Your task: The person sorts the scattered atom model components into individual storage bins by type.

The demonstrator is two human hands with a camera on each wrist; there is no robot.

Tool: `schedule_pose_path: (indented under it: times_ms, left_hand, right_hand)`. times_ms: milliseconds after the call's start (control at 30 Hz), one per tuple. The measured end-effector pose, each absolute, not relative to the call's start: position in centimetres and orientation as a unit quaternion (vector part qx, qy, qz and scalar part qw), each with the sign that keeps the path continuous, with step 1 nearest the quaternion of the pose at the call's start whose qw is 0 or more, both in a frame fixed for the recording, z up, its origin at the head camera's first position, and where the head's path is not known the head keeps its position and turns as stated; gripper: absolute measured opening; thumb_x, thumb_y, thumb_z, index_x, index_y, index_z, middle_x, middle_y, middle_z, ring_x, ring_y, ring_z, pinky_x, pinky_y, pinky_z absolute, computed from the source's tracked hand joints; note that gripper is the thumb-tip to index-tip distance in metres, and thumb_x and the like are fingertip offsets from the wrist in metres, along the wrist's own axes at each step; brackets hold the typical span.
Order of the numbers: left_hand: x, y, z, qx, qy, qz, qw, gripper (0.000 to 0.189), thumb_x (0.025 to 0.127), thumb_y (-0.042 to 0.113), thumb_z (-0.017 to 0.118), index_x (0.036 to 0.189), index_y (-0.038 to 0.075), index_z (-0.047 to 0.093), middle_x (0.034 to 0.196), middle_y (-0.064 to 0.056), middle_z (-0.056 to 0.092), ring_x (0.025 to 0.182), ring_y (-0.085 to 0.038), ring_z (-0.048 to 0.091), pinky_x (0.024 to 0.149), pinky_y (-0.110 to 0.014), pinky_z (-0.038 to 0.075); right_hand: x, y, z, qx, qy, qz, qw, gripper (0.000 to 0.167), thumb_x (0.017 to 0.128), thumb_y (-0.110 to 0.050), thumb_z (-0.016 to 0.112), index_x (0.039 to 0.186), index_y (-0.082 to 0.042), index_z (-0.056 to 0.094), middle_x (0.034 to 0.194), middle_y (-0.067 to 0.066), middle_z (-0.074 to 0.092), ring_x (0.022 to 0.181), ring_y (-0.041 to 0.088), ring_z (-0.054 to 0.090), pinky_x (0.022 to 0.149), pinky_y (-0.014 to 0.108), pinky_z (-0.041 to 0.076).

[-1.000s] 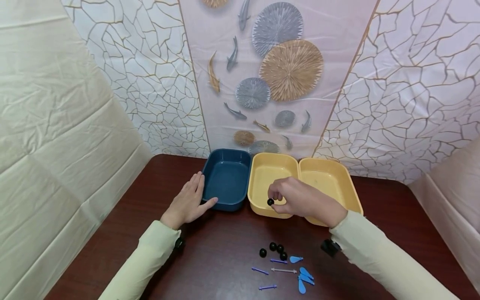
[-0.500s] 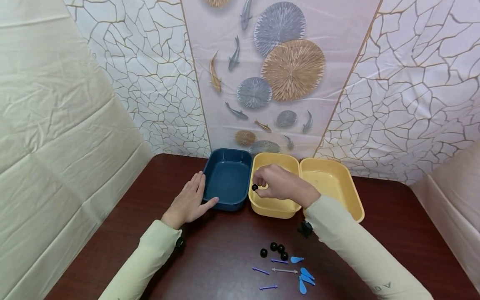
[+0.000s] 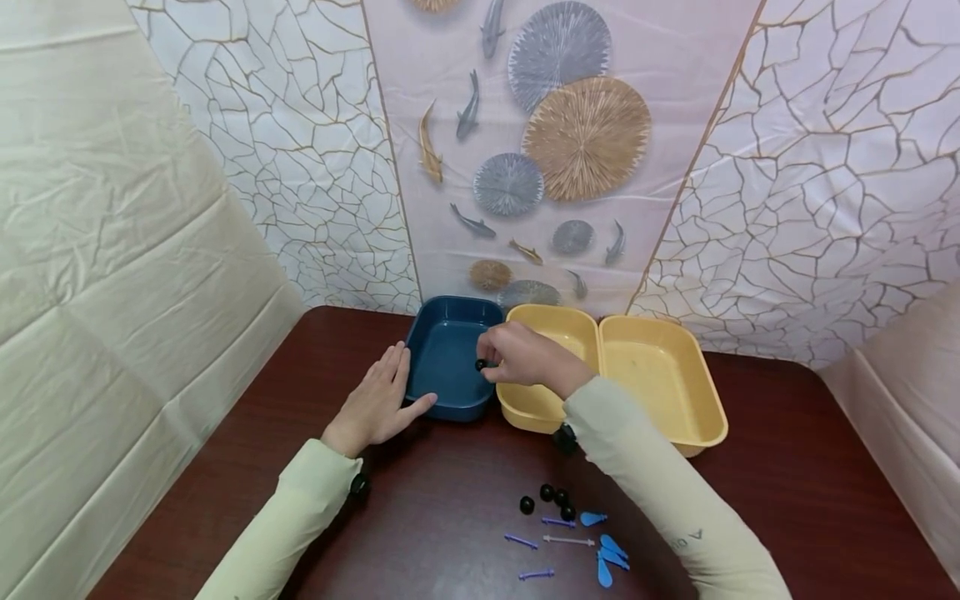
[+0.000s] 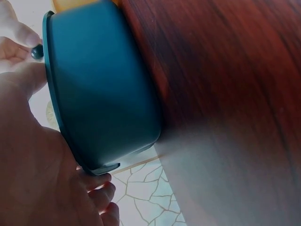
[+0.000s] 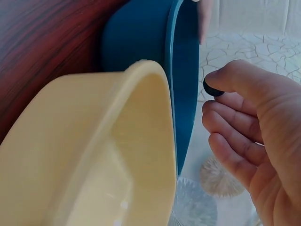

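In the head view the right hand point(image 3: 528, 357) pinches a round black ball point(image 3: 481, 364), without a long axis, over the right side of the blue bin point(image 3: 448, 360), while the left hand point(image 3: 375, 408) lies flat-fingered at its left rim. In the left wrist view the ball shows past that rim; in the right wrist view it sits apart from the blue bin's mouth, between thumb and finger
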State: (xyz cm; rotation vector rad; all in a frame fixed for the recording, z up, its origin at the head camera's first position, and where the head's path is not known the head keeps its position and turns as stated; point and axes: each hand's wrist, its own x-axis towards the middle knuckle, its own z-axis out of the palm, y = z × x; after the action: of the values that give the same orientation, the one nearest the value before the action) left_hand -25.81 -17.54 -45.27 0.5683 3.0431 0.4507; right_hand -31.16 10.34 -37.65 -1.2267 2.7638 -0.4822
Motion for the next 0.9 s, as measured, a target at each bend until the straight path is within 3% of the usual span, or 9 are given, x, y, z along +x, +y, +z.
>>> schedule_pose_path:
  times_ms: [133,700,900]
  left_hand:
    - [-25.9,-17.8,-45.1,0.182,0.973,0.143,0.002,0.098,0.104,0.062,0.050,0.166,-0.006,0.015,0.177,-0.024,0.013,0.164,-0.044,0.015,0.131,-0.060,0.023]
    - [-26.0,-17.5,-45.3,0.191,0.971,0.145,0.010,0.099,0.105,0.063,0.048,0.167,-0.005,0.013,0.177,-0.023,0.011,0.165,-0.042,0.013,0.132,-0.059,0.022]
    - [-25.9,-17.7,-45.3,0.187,0.972,0.144,0.007,0.099,0.104,0.063,0.049,0.166,-0.006,0.014,0.177,-0.023,0.012,0.165,-0.042,0.014,0.132,-0.059,0.023]
  right_hand:
    - [-32.1,8.9,-38.6,-0.400,0.904,-0.149,0.038,0.011,0.096,-0.016,0.077,0.103,-0.008,0.077,0.099,0.005,0.076,0.088,0.015,0.069,0.083,0.031,0.061]
    - [-33.5,6.0,-41.7,-0.344,0.929,-0.101,0.096,0.011,0.099,-0.018,0.076,0.106,-0.010,0.077,0.102,0.005,0.075,0.088,0.014,0.068,0.084,0.033,0.062]
    - [-33.9,6.3,-41.3,-0.346,0.928,-0.103,0.091,0.023,0.101,-0.019,0.073,0.119,-0.006,0.075,0.115,0.009,0.076,0.101,0.018,0.072,0.091,0.035,0.063]
